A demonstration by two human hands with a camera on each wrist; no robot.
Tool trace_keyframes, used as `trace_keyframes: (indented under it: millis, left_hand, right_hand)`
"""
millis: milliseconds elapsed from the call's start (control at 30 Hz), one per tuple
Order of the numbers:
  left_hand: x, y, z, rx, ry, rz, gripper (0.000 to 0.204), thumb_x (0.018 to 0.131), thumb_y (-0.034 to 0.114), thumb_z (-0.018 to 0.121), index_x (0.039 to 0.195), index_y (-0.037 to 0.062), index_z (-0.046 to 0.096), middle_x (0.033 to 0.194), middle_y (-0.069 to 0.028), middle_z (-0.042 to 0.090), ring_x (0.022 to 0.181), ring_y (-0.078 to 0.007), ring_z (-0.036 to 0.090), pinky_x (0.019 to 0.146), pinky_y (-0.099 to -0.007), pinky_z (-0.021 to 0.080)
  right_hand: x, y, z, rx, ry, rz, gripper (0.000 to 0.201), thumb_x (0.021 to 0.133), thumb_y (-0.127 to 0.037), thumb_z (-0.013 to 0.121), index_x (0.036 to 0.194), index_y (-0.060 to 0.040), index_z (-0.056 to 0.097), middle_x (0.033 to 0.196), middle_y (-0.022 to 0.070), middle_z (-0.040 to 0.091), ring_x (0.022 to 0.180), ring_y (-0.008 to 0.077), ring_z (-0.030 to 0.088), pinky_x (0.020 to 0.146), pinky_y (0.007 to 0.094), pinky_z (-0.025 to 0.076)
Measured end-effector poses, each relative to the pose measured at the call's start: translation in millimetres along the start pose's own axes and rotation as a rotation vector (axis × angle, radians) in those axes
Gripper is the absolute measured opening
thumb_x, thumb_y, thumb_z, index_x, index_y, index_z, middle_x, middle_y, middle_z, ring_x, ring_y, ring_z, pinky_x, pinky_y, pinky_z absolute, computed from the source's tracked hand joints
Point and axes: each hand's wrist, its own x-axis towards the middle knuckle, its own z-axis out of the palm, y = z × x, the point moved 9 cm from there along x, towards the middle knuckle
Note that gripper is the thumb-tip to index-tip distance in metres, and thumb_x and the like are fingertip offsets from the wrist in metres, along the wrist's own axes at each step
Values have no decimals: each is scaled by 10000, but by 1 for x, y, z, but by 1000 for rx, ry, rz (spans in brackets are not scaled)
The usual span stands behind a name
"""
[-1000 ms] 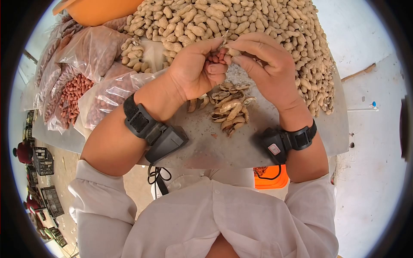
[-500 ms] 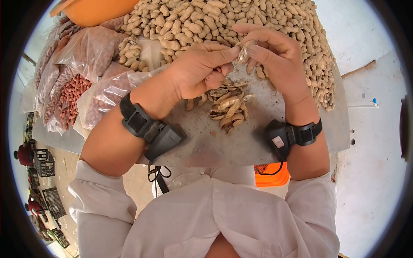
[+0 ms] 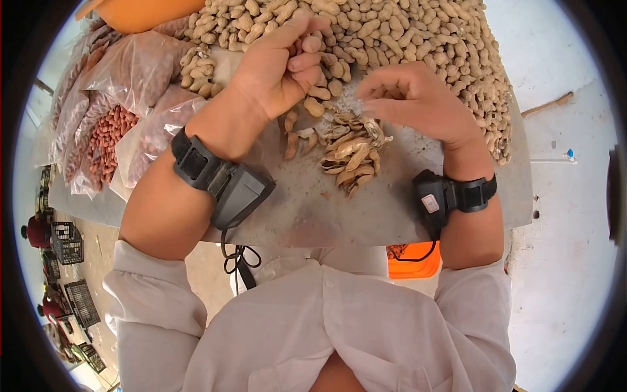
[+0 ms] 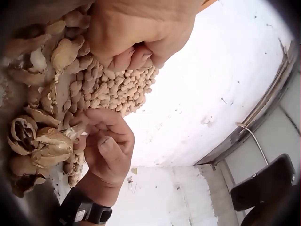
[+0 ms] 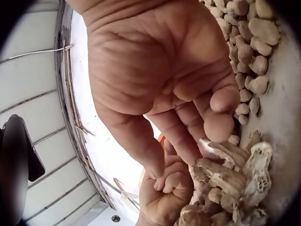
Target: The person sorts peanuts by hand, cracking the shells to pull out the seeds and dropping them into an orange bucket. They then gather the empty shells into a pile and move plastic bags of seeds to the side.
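In the head view my left hand (image 3: 274,68) is over the near edge of a big pile of unshelled peanuts (image 3: 424,39). Its lower fingers stay curled toward the palm, where reddish kernels showed a second ago; they are hidden now. Thumb and index finger extend toward the pile. My right hand (image 3: 421,101), fingers loosely bent with nothing between them, hovers just above a small heap of split peanut shells (image 3: 353,157). A pale opened shell (image 3: 375,130) lies right below its fingertips. From the right wrist, shells (image 5: 221,174) appear close beneath the fingers.
Clear plastic bags (image 3: 134,72) of kernels crowd the left of the grey metal table (image 3: 294,219), one showing red kernels (image 3: 112,137). An orange basin (image 3: 140,13) stands behind them. Below the table's front edge is an orange container (image 3: 415,262). A few loose peanuts (image 3: 313,106) lie between the hands.
The hands were together on one peanut; now they are apart. My left hand moved up to the pile. My right hand came down over the shell heap and let go of an emptied shell.
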Motion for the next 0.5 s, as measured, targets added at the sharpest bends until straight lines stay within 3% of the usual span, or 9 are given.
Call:
trace_keyframes:
  millis: [167, 267, 367, 500]
  left_hand:
    - [0, 6, -3, -12, 47, 55, 333, 930, 257, 466, 1084, -33, 519, 705, -22, 472, 513, -64, 326, 449, -192, 279]
    - [2, 1, -5, 3, 58, 45, 339, 931, 262, 459, 1091, -30, 521, 709, -18, 476, 513, -63, 328, 452, -196, 283]
    - [1, -2, -3, 20, 55, 27, 333, 933, 257, 451, 1090, -26, 525, 711, -8, 478, 510, -59, 329, 451, -193, 283]
    - [2, -3, -2, 46, 12, 35, 313, 931, 241, 455, 1078, -23, 536, 710, 2, 480, 508, -55, 331, 452, -187, 285]
  right_hand:
    - [12, 1, 8, -188, 166, -177, 214, 779, -167, 581, 963, -69, 633, 730, 109, 602, 651, 223, 575, 611, 311, 463]
    - [17, 3, 21, -470, 167, -259, 212, 789, -152, 558, 980, -93, 629, 792, 135, 607, 771, 290, 577, 703, 366, 462]
    - [18, -2, 24, -498, 157, -267, 191, 785, -161, 564, 952, -94, 629, 795, 132, 606, 824, 310, 570, 736, 388, 454]
    - [18, 2, 17, -450, 196, -223, 155, 770, -139, 576, 908, -86, 624, 775, 108, 609, 748, 282, 580, 686, 354, 464]
